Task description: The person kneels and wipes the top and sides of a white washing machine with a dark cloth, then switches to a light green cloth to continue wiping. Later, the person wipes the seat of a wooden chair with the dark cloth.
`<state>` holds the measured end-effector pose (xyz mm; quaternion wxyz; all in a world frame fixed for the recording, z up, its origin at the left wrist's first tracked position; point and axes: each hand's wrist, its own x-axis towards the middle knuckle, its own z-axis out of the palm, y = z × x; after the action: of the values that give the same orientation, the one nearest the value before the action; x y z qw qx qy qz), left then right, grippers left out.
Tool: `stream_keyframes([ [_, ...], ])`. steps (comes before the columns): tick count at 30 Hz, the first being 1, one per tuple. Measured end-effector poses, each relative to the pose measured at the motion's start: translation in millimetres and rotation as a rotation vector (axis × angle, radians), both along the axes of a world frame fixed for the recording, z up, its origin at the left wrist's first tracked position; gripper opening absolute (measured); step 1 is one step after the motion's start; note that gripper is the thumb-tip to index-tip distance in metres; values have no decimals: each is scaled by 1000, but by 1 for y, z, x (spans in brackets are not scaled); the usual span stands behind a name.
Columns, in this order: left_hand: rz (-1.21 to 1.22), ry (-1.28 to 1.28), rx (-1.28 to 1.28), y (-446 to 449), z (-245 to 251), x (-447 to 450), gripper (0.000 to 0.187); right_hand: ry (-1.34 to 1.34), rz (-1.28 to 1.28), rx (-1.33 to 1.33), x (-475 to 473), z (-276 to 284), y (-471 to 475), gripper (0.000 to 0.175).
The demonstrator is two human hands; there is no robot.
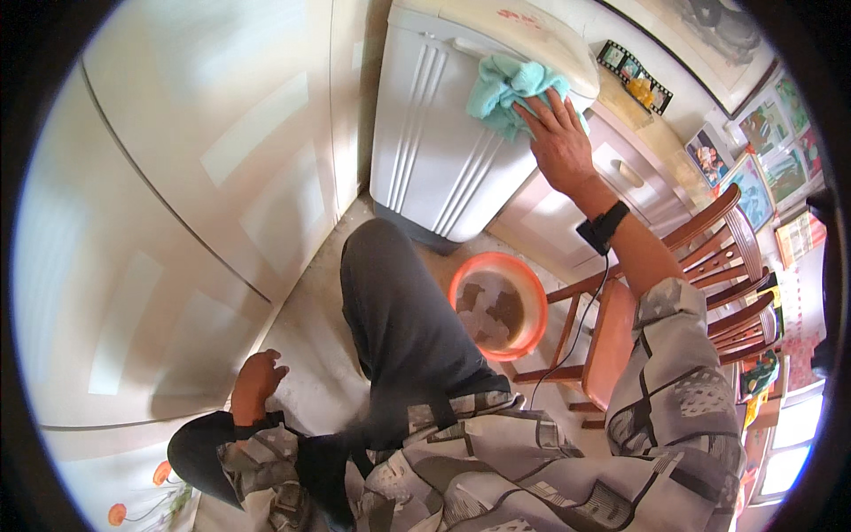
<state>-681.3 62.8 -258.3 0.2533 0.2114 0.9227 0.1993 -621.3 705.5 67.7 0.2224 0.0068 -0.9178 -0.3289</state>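
Observation:
My right hand [558, 136] presses a crumpled turquoise cloth [508, 93] against the upper front of a white, ribbed appliance [425, 126], close below its rounded, yellowed top. A black band with a cable circles that wrist. My left hand [258, 379] hangs beside my left knee with its fingers loosely bent, near the pale cabinet doors, holding nothing. On the floor beyond my right knee stands an orange-rimmed basin [498, 306] with murky, sudsy water in it.
Pale cabinet doors [186, 173] rise along the left. Wooden chairs [608, 342] stand at the right, the nearest close to the basin. Behind them a low cabinet [552, 213] carries framed pictures [751, 189]. Orange flowers [161, 473] show at the lower left. The cable runs down past the chair.

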Motion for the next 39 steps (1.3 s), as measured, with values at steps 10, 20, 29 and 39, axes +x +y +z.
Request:
stream_keyframes([
  [10,12,-52,49,0,6,1,48,-250,7,203,-14,-56,13,67],
  [20,46,-84,-4,-1,10,4,50,-622,83,65,-18,-167,24,84],
  [29,-9,-68,-39,5,15,4,48,-708,204,62,-28,-268,37,76],
  [39,17,-120,-50,16,17,1,47,-845,216,213,-41,-358,29,65],
])
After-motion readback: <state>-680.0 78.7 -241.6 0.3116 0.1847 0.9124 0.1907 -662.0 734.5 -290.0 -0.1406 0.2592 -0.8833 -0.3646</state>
